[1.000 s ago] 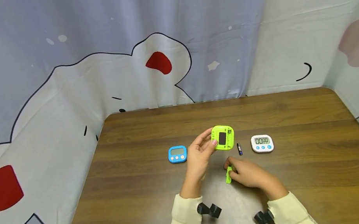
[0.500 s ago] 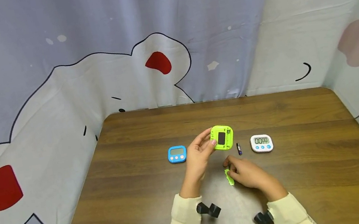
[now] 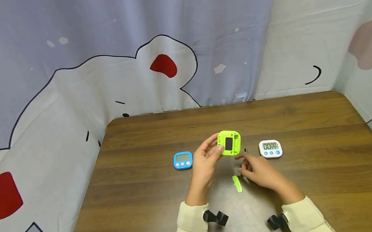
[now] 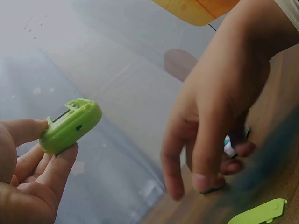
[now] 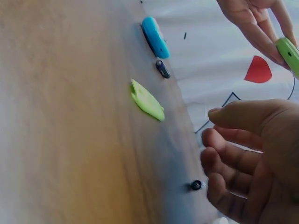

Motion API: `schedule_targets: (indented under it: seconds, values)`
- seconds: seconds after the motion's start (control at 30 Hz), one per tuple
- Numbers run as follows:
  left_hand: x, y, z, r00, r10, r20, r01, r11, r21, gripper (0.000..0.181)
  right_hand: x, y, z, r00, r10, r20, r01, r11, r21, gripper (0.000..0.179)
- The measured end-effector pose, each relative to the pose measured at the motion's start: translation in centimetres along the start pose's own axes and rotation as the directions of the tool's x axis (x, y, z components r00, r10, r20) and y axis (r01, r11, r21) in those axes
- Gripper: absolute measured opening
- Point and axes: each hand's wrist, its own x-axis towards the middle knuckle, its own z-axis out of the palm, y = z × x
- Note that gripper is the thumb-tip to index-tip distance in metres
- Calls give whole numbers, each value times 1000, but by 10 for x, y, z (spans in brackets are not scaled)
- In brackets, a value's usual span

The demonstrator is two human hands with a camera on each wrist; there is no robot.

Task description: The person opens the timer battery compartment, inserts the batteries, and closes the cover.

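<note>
My left hand point(image 3: 205, 168) holds up a lime-green digital timer point(image 3: 236, 144), thumb on its back face and fingers behind. The timer's back shows an uncovered battery compartment. Below it, the slim green battery cover point(image 3: 237, 184) lies loose on the table. My right hand point(image 3: 260, 170) hovers just right of the cover, its fingers loosely bent with nothing between them in the right wrist view. A small dark battery point(image 3: 246, 150) lies beyond that hand, partly hidden by the fingers; the right wrist view shows the battery point(image 5: 196, 185) end-on near the fingertips.
A blue timer point(image 3: 183, 160) lies left of my left hand, and a white timer point(image 3: 270, 149) reading zeros lies to the right. Another small dark cylinder point(image 5: 162, 68) rests near the blue timer in the right wrist view. A patterned curtain point(image 3: 225, 43) hangs behind the wooden table point(image 3: 305, 120).
My right hand has let go of the green battery cover, leaving it on the table, and moved up and right toward the battery. The left hand keeps the green timer in nearly the same place.
</note>
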Motion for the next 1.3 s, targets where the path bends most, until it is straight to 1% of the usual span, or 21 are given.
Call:
schedule_targets:
  seconds: [0.1,0.2,0.27,0.43,0.53,0.63,0.83,1.0,1.3]
  values:
    - [0,0,0,1000,-3,-8,3,1000,-5,41,3,2,-6,995,-50,-88,42,994,-97,35]
    - [1,0,0,1000,-3,-13,3,1000,-15,41,5,5,-11,987,-80,-142,52,979,-196,40]
    - [1,0,0,1000,-3,-17,2,1000,-19,41,7,7,-13,985,-89,-151,50,968,-246,45]
    - [1,1,0,1000,-10,-18,9,1000,-16,41,8,11,-16,990,-58,-127,13,945,-327,58]
    - [0,1,-1,1000,-7,-13,6,1000,-17,41,9,12,-16,994,-32,-107,-8,935,-354,61]
    - [0,2,-1,1000,-2,-9,2,1000,-16,41,10,15,-15,996,-22,-92,-14,928,-373,62]
    - [0,2,-1,1000,2,-9,-2,1000,-4,41,11,18,-12,998,-22,-64,-5,922,-387,58]
    - [0,3,-1,1000,4,-8,-4,1000,7,41,12,20,-11,997,-26,-69,-4,914,-405,55]
    - [0,5,-1,1000,2,-19,-2,1000,8,42,14,19,-9,997,-18,-68,-10,919,-394,49]
